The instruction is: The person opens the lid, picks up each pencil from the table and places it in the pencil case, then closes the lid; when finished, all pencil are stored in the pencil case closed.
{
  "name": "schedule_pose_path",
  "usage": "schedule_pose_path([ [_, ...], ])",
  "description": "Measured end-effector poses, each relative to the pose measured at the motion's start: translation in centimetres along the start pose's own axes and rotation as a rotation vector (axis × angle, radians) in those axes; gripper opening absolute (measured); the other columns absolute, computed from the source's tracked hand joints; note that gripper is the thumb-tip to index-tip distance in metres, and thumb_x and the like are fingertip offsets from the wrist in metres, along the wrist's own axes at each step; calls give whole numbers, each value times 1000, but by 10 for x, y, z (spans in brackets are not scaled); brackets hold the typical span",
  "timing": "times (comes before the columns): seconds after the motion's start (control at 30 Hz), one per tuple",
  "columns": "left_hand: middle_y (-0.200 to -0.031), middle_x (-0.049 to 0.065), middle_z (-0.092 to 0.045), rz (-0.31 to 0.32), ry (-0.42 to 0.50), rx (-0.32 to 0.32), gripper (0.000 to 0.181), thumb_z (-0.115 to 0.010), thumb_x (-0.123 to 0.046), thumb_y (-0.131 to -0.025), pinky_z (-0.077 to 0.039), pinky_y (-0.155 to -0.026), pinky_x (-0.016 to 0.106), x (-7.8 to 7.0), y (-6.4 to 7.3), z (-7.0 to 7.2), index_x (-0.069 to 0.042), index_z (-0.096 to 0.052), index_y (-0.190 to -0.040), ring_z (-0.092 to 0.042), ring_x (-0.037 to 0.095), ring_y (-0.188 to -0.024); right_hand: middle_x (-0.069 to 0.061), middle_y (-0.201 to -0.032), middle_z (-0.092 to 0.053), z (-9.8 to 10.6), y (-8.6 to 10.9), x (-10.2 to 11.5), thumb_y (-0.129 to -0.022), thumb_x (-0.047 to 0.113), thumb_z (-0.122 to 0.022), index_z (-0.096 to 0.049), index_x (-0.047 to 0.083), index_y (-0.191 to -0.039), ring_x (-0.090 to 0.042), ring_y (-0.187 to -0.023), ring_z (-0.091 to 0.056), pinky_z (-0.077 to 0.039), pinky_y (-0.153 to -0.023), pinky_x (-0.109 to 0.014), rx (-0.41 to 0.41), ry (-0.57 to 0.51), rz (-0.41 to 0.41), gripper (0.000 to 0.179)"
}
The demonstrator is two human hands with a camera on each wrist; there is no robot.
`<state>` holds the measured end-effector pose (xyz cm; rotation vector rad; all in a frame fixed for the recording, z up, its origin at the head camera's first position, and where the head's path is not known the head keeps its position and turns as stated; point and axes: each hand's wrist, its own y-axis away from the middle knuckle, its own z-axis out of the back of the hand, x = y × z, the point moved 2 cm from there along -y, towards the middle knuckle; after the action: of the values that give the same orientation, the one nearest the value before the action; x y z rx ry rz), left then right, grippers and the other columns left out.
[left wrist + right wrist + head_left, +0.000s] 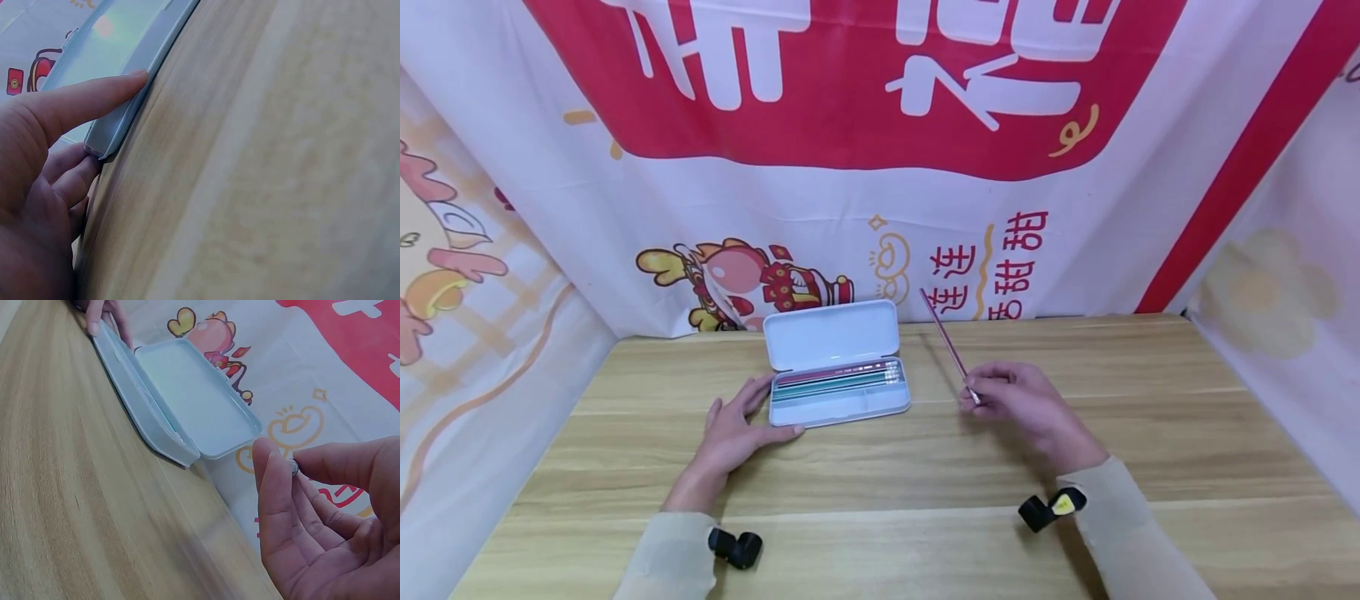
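Observation:
A pale blue pencil case [838,410] lies on the table with its lid [833,336] raised at the back. Inside, several dark red and green pencils [831,382] lie side by side in the rear part. My left hand [733,433] holds the case by its left end, thumb along the front wall and fingers at the left side. To the right of the case, my right hand [1011,400] pinches a dark red pencil [946,337] near its lower end, between thumb and fingers. It slants up and away to the left; only its end [294,467] shows in the right wrist view.
The wood-grain table [880,533] runs back to a white cloth [820,200] with red print and cartoon figures. More printed cloth hangs at the left and right sides. A black camera [1051,508] is strapped on the right wrist, another [736,547] on the left.

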<state>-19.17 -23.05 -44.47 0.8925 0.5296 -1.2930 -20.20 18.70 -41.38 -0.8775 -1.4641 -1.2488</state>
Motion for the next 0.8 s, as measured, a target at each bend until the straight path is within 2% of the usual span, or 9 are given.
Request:
schedule_pose_path([
  [0.2,-176,4,-35,0,-2,0,113,-95,-50,-79,21,-134,63,1,0,0,-30,-31,-171,4,34,-171,-21,-123,-75,-6,-3,7,-109,15,-62,-61,-7,-137,-21,-107,-75,-65,-99,-36,-5,107,35,36],
  [0.3,-176,4,-35,-1,0,-4,112,-95,-49,-79,20,-134,63,1,0,0,-30,-32,-170,3,33,-171,-21,-129,-73,-12,-10,12,-110,19,-63,-65,0,-137,-26,-112,-72,-62,-105,-43,-23,179,35,34],
  [0.5,-176,4,-35,-3,-2,-2,111,-95,-50,-79,20,-135,62,0,-1,1,-29,-34,-170,2,33,-171,-20,-127,-74,-27,-33,32,-108,19,-64,-72,10,-129,-31,-112,-71,-57,-107,-52,-42,295,74,24],
  [0.57,-176,4,-35,-3,3,0,111,-95,-49,-79,20,-135,62,-1,-2,1,-29,-34,-169,2,33,-171,-19,-122,-76,-34,-41,37,-107,20,-66,-75,12,-125,-31,-109,-71,-59,-102,-51,-46,376,106,21],
  [0.7,-176,3,-36,-1,12,-2,109,-95,-48,-79,21,-134,62,0,-1,2,-30,-35,-169,2,32,-172,-12,-111,-77,-50,-59,39,-105,18,-71,-78,12,-117,-28,-102,-71,-62,-88,-40,-44,538,190,16],
  [0.8,-176,3,-36,2,12,-4,109,-95,-48,-80,21,-134,62,0,-1,2,-30,-35,-169,2,32,-172,-7,-109,-77,-63,-71,36,-103,16,-72,-80,13,-113,-24,-101,-68,-61,-87,-35,-46,596,225,13],
])
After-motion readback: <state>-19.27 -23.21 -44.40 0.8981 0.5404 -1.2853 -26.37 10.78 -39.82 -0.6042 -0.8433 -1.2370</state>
